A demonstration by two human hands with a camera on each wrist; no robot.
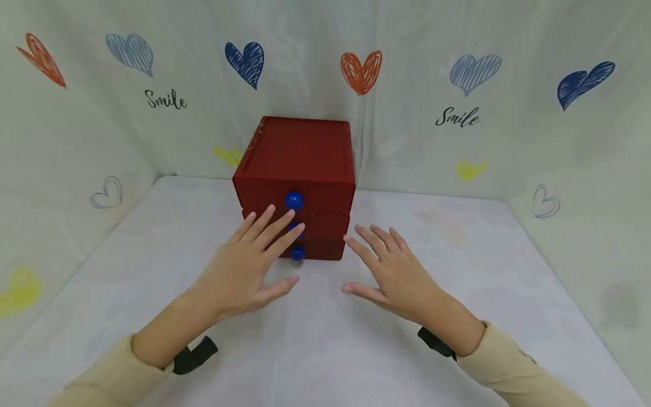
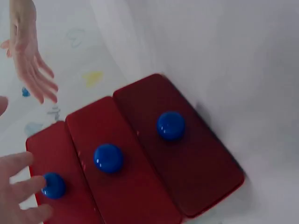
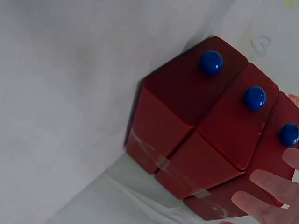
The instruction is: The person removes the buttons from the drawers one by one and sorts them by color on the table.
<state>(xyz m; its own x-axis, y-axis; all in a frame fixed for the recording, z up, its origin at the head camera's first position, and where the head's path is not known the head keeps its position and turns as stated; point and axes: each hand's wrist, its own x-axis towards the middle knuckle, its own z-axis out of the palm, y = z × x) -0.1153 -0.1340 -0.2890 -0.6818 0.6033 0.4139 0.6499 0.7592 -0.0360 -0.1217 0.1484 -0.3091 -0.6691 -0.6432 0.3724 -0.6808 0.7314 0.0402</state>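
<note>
Red drawer chest (image 1: 297, 169) ahead of our spread, empty fingers (image 1: 274, 223); a flat-handed push could slide it backward.

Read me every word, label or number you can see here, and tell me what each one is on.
"Smile": script on the left part of the heart-print backdrop cloth.
"Smile": again on the right part of that cloth.
The red drawer chest and its blue knobs show no readable text.

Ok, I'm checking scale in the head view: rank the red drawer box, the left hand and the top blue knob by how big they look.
1. red drawer box
2. left hand, enlarged by nearness
3. top blue knob
</note>
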